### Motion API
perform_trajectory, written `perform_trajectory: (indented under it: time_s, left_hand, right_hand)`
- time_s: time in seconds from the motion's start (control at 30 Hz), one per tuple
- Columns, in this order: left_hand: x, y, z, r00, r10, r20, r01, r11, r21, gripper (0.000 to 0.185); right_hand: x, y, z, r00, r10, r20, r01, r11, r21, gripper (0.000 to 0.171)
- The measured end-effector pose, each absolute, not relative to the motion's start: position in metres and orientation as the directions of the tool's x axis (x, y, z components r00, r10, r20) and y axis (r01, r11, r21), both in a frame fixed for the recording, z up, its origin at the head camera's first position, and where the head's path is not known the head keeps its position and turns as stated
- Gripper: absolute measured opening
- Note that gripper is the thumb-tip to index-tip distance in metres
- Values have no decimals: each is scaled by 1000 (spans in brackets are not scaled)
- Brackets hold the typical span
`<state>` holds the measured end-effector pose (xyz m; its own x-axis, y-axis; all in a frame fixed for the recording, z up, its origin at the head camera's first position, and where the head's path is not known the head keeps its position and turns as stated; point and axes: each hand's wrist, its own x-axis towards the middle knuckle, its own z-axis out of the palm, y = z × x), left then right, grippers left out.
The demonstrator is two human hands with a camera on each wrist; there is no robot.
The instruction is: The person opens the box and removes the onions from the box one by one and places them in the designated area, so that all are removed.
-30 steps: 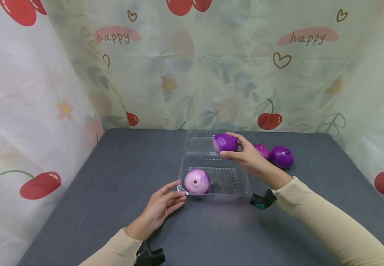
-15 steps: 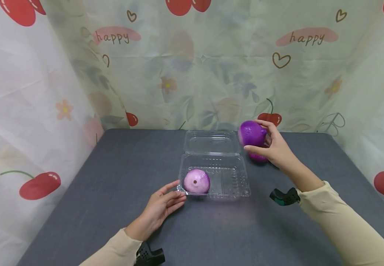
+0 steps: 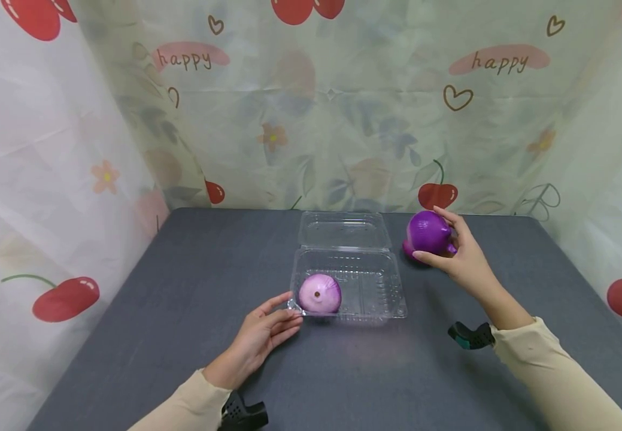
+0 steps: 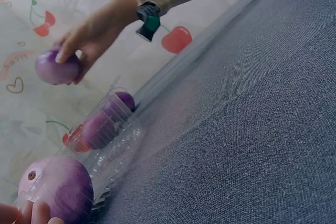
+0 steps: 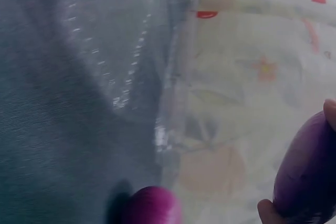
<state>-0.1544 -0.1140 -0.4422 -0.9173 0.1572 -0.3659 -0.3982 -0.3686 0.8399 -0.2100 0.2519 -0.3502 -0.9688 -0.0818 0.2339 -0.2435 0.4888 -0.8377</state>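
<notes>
Right hand (image 3: 464, 257): curled around a purple onion (image 3: 428, 232), thumb on its near side and fingers over its far side. It is open only as wide as the onion. The left wrist view shows this onion held in the air, apart from the others; from where I stand it hangs over the right rear of the table (image 3: 208, 269).

Left hand (image 3: 259, 335): fingers extended and relaxed, the tips touching the front left corner of a clear plastic container (image 3: 372, 293). I cannot tell whether the thumb presses on the plastic.

The container sits near the middle of the table, its lid (image 3: 343, 230) laid back flat behind the base. One pale violet onion (image 3: 319, 294) rests in the front left of the base, a small brown spot facing forward.

Beyond the container, to its right, a magenta onion (image 4: 100, 130) and a darker onion (image 4: 121, 106) lie close together; in the head view the magenta one is mostly covered by the held onion.

Both sleeves (image 3: 558, 377) are cream; a black device (image 3: 470, 336) is worn at each wrist. A cherry-printed curtain (image 3: 343, 131) encloses the table.
</notes>
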Motion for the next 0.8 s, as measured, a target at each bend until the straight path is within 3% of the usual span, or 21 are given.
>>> perform_trajectory:
  time_s: [0.47, 0.8]
  left_hand:
    - [-153, -113, -440, -916, 147, -374, -402, -357, 843, 51]
    - [-152, -114, -439, -916, 143, -375, -401, -352, 845, 51]
  right_hand:
    - [-205, 274, -399, -992, -102, 81, -126, 590, -797, 87]
    - [-211, 280, -417, -983, -172, 68, -169, 686, -707, 81]
